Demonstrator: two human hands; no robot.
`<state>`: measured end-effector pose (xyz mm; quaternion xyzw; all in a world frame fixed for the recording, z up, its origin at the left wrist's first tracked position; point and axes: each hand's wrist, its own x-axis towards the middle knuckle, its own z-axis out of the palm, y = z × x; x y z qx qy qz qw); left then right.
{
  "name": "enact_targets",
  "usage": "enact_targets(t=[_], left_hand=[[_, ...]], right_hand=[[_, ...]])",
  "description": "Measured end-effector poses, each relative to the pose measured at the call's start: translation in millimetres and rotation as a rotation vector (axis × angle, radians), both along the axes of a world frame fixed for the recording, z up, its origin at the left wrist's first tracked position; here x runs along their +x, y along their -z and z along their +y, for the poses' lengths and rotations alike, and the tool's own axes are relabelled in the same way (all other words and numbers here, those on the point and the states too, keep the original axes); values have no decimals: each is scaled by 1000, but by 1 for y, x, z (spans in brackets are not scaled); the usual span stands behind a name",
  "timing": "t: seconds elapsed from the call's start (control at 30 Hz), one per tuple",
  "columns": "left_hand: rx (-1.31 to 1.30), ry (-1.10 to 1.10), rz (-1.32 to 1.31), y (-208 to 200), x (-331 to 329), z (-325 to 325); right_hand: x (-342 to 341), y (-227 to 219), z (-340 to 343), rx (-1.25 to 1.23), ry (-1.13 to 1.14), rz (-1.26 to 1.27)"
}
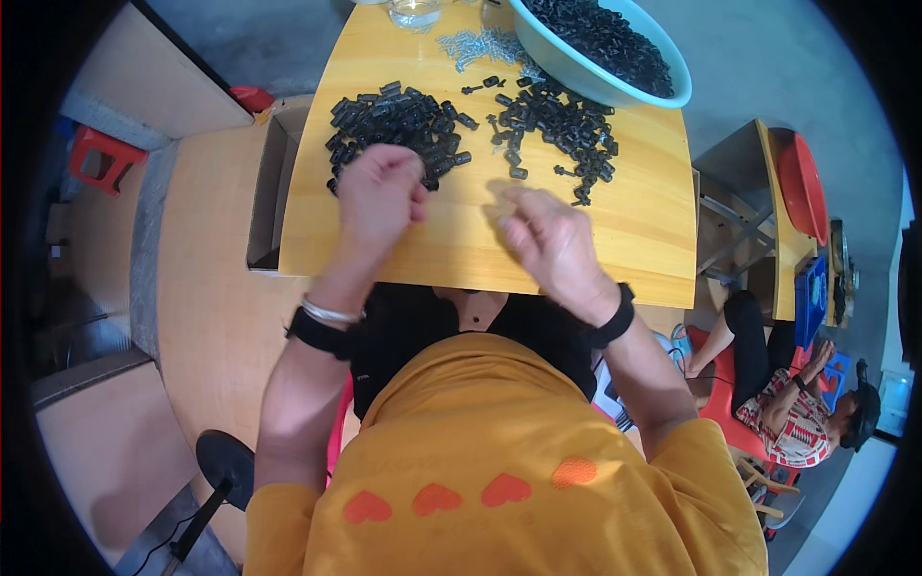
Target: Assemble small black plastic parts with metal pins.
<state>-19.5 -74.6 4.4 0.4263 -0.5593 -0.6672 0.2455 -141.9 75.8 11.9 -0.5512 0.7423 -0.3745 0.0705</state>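
Observation:
My left hand (381, 197) is over the near edge of a heap of small black cylindrical parts (384, 125). Its fingers are curled in, and anything inside them is hidden. To the right, my right hand (557, 240) hovers above the wooden table (451, 245) with thumb and forefinger bent toward each other. Those fingertips are blurred, so what they hold, if anything, is too small to make out. Beyond that hand lies a looser spread of black parts (567, 125), some cylindrical and some thin-stemmed. Silvery screw-like pieces (485, 46) are scattered farther back.
A light-blue basin (684, 82) full of black pieces stands at the table's far right. A clear bowl (415, 12) sits at the far edge. An open cardboard box (272, 192) adjoins the left side. Off to the right, another person (788, 413) sits on a red chair.

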Motion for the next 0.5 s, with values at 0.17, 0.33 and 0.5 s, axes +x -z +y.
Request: enact_targets(t=[0.17,0.33,0.5], left_hand=[[-89,-20,-97,-4,-11,-47],[-43,-64,-55,-9,-13,-49],[-79,-47,-8,-18,-4,-20]], right_hand=[[-45,6,-4,130,108,221],[-45,8,-20,222,81,249],[-47,13,-26,381,118,333]])
